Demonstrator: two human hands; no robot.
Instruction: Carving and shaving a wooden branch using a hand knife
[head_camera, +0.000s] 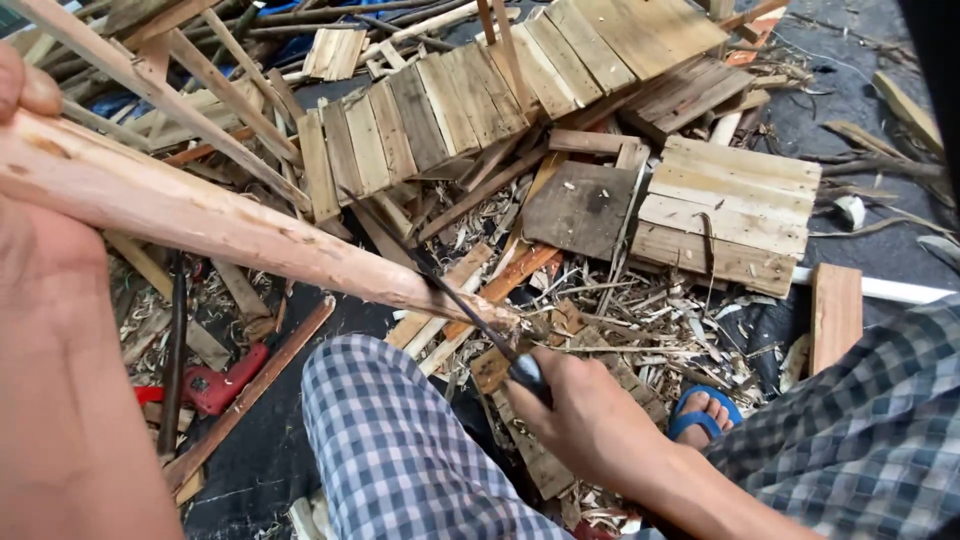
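Meanwhile right hand (590, 420) presses blade (440, 285) against wooden stake (230, 225).

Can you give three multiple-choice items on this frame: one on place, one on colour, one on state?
1. Where does the red power drill lie?
A. on the ground, left of the checked knee
B. on the plank panel
C. in the right hand

2. What colour is the sandal strap?
A. red
B. blue
C. yellow

3. What is the right hand doing?
A. resting open
B. gripping a blade's handle
C. holding a plank

Key: 1 A, the drill sits among shavings left of the knee; 2 B, the strap over the toes is blue; 3 B, its fingers close on the dark handle, blade against the wooden pole.
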